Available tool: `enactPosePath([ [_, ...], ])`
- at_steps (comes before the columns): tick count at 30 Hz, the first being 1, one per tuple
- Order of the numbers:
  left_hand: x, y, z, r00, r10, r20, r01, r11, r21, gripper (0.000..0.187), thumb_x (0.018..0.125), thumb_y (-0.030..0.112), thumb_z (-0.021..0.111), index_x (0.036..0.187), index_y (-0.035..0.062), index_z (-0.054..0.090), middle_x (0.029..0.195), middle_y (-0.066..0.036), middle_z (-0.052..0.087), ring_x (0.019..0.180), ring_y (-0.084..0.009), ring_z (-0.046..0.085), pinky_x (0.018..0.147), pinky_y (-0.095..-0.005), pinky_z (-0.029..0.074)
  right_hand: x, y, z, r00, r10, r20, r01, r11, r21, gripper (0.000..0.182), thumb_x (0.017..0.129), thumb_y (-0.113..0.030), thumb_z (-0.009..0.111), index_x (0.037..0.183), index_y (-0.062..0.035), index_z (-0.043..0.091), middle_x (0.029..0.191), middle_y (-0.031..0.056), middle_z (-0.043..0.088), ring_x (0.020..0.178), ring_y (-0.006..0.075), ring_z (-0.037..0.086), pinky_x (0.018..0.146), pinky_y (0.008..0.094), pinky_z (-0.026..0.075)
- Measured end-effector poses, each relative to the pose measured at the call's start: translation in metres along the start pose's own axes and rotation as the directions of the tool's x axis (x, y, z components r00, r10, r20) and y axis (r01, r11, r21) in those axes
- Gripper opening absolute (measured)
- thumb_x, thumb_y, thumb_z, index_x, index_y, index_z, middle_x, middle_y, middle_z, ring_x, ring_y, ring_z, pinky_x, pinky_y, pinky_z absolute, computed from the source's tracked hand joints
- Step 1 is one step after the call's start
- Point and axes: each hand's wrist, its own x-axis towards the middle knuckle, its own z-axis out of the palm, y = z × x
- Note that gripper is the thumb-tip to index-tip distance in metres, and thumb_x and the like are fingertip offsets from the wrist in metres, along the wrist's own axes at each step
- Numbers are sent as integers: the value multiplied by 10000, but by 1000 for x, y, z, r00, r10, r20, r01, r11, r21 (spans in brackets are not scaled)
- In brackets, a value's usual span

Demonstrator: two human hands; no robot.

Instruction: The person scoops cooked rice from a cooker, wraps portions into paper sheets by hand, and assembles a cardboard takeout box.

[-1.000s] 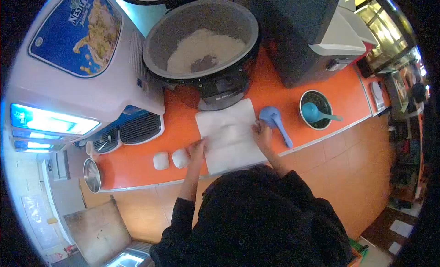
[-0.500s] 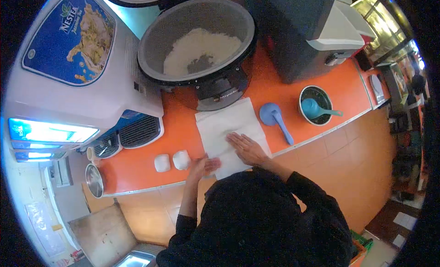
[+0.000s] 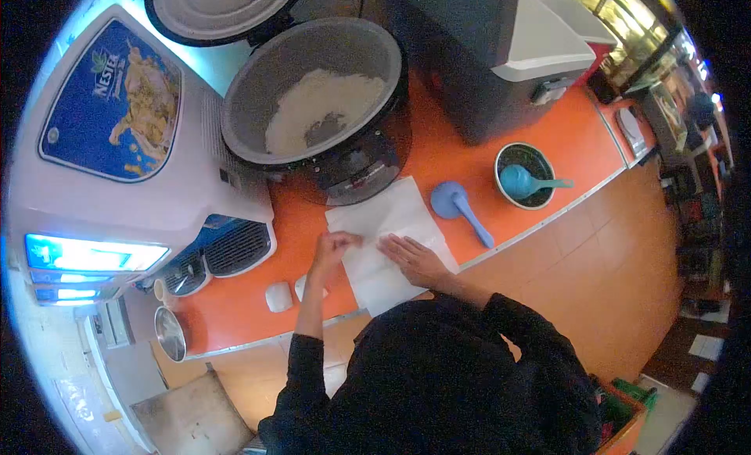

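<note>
A sheet of white paper (image 3: 391, 209) lies on the orange counter in front of a big rice cooker. My right hand (image 3: 416, 262) rests flat on it, fingers stretched towards the middle. Over the paper's left part is my left hand (image 3: 336, 248), its fingers drawn together and pointing right; whether something is between them is hidden. Two white wrapped packets sit left of the paper: one packet (image 3: 278, 297) in plain sight, the other packet (image 3: 300, 287) partly behind my left forearm. Right of the paper lies a blue rice paddle (image 3: 467, 213).
The open rice cooker (image 3: 313, 154) holds white rice. A metal pot (image 3: 501, 167) with a teal ladle (image 3: 522, 181) stands near the counter's right edge. A drink dispenser (image 3: 195, 134) fills the left side. A steel bowl (image 3: 170, 332) sits at the left end.
My left hand has moved up from the paper's lower left edge to its upper left part, and its fingers have drawn together. My right hand stays flat on the paper. The view has shifted slightly.
</note>
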Motion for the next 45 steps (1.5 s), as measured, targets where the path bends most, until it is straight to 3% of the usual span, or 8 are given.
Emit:
enactPosePath([
  [7,18,71,26,999,51,3,-51,997,49,313,762,-8,569,1054,38,672,1125,-127,651,1043,-230,624,900,-314,475,-9,7,7,993,-115,-16,115,992,43,564,863,-88,427,1416,-75,320,1484,94,303,1375,234,285,1131,395,239],
  [12,31,108,56,994,-107,-9,89,777,623,305,823,90,590,1120,47,640,1183,-134,611,1066,-266,607,917,-334,480,-3,11,10,980,-171,-100,178,982,67,548,813,-53,473,1359,-43,418,1415,116,391,1330,238,356,1094,393,312],
  [15,6,79,82,962,257,-95,-163,813,559,261,865,93,543,1098,50,652,1170,-137,616,1058,-269,608,919,-339,480,-5,17,21,959,-219,-179,222,975,-1,523,793,-103,521,1308,-33,469,1354,117,448,1273,256,421,1068,392,352],
  [21,-29,78,113,970,203,-131,-118,871,478,448,917,133,454,1333,-31,421,1393,-198,404,1312,-334,366,1097,-417,273,-18,36,37,919,-347,-187,345,937,-46,427,746,-152,582,1158,-43,549,1178,85,542,1071,238,541,906,371,458],
  [27,-45,69,131,981,196,-9,-70,395,916,536,892,156,469,1378,-31,345,1461,-172,306,1357,-315,292,1100,-457,247,-20,24,13,879,-367,-304,299,922,-248,329,765,-161,593,1080,-67,589,1142,74,574,1020,236,572,838,345,467],
  [31,-57,38,139,928,371,-37,-146,455,879,453,862,105,499,1287,-46,445,1394,-177,393,1285,-319,394,1054,-445,334,-21,33,16,928,-256,-271,224,964,-144,334,772,-144,589,1096,-62,580,1180,102,561,1077,272,552,890,375,463],
  [36,-61,22,132,846,245,-473,49,848,527,218,806,40,550,1020,2,565,1072,-175,572,1093,-347,515,947,-449,420,-28,45,42,951,-177,-253,179,984,-18,349,749,-103,584,1094,-56,593,1182,151,565,1105,299,544,879,374,496],
  [45,-46,18,95,911,155,-382,84,837,541,202,732,-23,590,896,95,589,924,-90,613,914,-316,587,811,-430,463,-10,49,11,978,135,-157,-127,990,58,312,714,-27,600,1023,-62,571,928,109,622,925,304,591,767,422,506],
])
